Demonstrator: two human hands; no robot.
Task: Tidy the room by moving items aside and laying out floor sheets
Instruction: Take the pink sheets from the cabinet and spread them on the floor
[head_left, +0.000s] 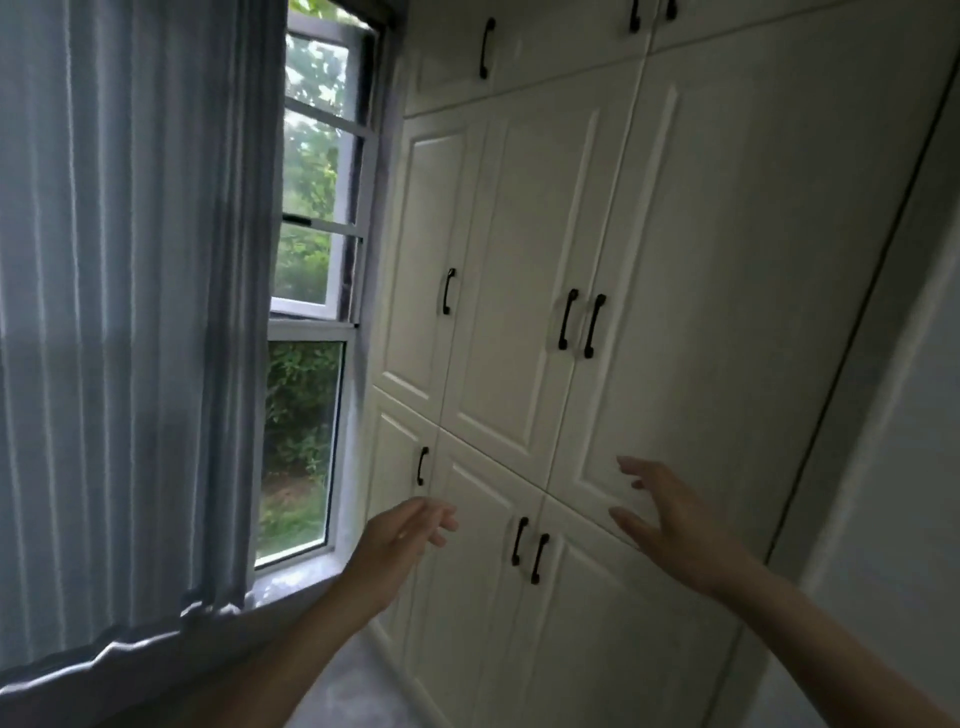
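Both my arms reach forward toward a white wardrobe (613, 218) with panelled doors and black handles. My left hand (400, 540) hovers in front of the lower doors, fingers relaxed and slightly bent, holding nothing. My right hand (670, 514) is spread, fingers straight, close to the bottom of a tall door panel; whether it touches the door I cannot tell. A pair of lower door handles (527, 551) lies between the two hands. No floor sheets are in view.
A grey-blue curtain (130, 312) hangs on the left and covers most of the window (311, 249), which shows greenery outside. A window sill (291, 584) runs below it. A strip of grey floor (358, 686) shows between my arms. A plain wall (904, 467) stands at the right.
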